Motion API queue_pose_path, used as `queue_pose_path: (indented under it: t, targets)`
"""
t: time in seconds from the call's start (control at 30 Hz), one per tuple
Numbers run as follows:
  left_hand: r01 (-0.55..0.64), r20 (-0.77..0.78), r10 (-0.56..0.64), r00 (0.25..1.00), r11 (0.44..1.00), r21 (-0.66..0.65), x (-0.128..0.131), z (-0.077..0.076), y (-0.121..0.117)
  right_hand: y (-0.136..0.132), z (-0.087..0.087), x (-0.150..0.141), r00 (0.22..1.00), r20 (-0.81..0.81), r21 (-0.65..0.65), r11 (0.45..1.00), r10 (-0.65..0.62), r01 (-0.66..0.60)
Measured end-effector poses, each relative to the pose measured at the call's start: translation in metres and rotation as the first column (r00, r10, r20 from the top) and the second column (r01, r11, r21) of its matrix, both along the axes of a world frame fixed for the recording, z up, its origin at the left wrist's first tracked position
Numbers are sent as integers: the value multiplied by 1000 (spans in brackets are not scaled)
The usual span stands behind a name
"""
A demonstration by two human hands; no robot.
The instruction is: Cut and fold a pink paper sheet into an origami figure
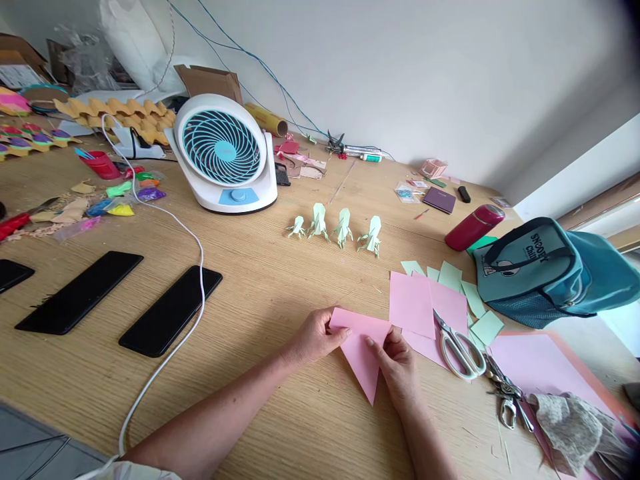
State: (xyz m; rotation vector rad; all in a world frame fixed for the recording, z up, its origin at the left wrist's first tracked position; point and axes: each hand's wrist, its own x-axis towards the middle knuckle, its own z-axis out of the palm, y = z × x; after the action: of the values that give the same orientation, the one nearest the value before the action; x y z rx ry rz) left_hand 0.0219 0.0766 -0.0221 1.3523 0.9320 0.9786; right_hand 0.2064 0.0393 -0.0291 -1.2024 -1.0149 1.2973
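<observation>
A sheet of pink paper, folded into a triangle with its point toward me, is held just above the table. My left hand pinches its upper left corner, thumb on top. At its right edge my right hand grips it, the thumb lying on the front face and the fingers partly hidden behind. Pink paper squares lie just beyond my right hand, with white-handled scissors resting on them. Farther back stand several pale green folded paper figures in a row.
A white fan stands at the back left. Black phones lie on the left, crossed by a white cable. On the right are a red bottle, a teal bag, green paper pieces, keys and a grey cloth.
</observation>
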Motion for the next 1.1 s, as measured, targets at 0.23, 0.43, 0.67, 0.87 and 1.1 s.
queue_pose_path:
  t: [0.23, 0.43, 0.67, 0.87, 1.1]
  targets:
    - [0, 24, 0, 1000, 1000, 8, 4, 2, -3, -2, 2, -3, 1000, -10, -63, 998, -24, 23]
    - [54, 70, -49, 996, 997, -63, 6, 8, -6, -2, 9, -5, 999, -2, -40, 998, -43, 43]
    - [19, 140, 1, 990, 989, -146, 5, 7, -5, -4, 4, -3, 1000, 9, 9, 1000, -23, 23]
    - [-21, 211, 66, 975, 978, -208, 2, 9, -5, -5, -2, -3, 1000, 0, 57, 998, -15, 15]
    - [-64, 293, 143, 945, 962, -265, 1, 10, -2, -3, -4, 0, 1000, -8, 74, 997, 8, -8]
